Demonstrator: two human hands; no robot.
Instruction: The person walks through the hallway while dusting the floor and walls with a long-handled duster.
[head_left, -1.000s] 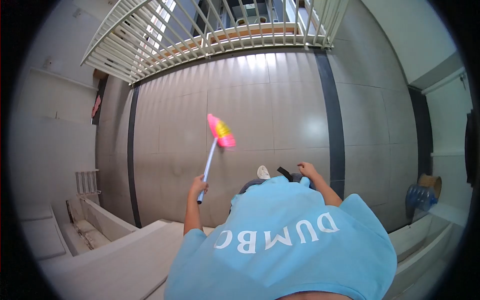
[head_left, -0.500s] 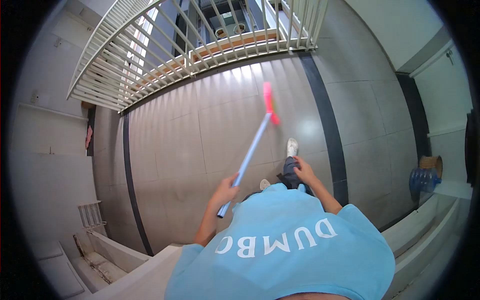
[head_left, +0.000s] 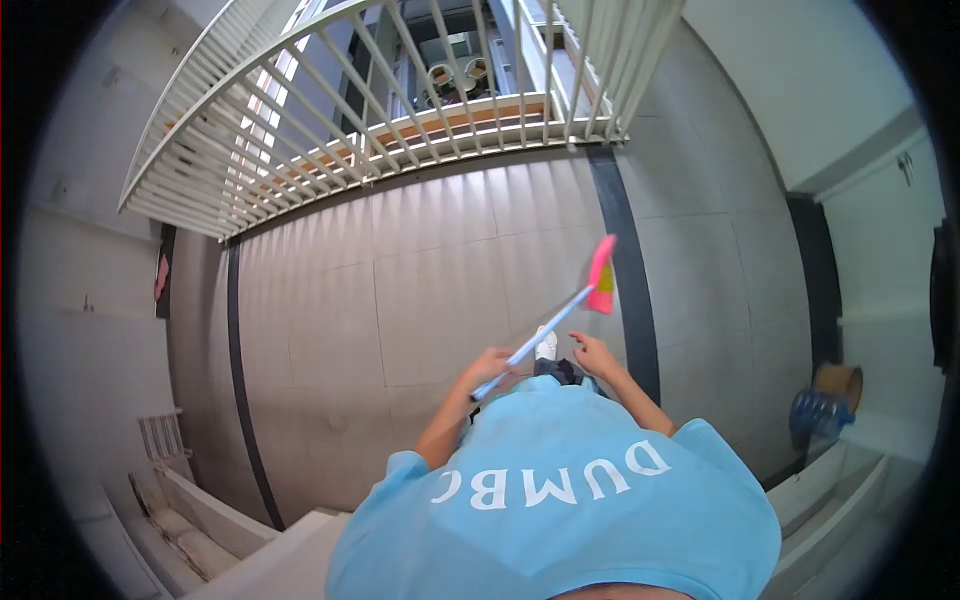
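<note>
A light-blue pole with a pink head (head_left: 601, 271) slants up and to the right in front of me; its exact kind is unclear. The head carries a yellow-green patch and appears near the dark floor strip. My left hand (head_left: 490, 366) is closed around the lower part of the pole, close to its dark end. To the right of the pole, my right hand (head_left: 594, 354) is held in front of my body with its fingers apart and nothing in them. Below the pole, one white shoe (head_left: 545, 344) shows on the tiled floor (head_left: 330, 320).
A white railing (head_left: 460, 148) curves across the front, with a lower level visible through its bars. Dark floor strips (head_left: 628, 280) run along both sides. To the right lie a blue water bottle (head_left: 822, 412) and a woven basket (head_left: 840, 380). White walls stand at both sides.
The pole has swung to the right, and its pink head has come nearer to me. My right hand has lifted from beside my leg. The railing now appears slightly lower in view.
</note>
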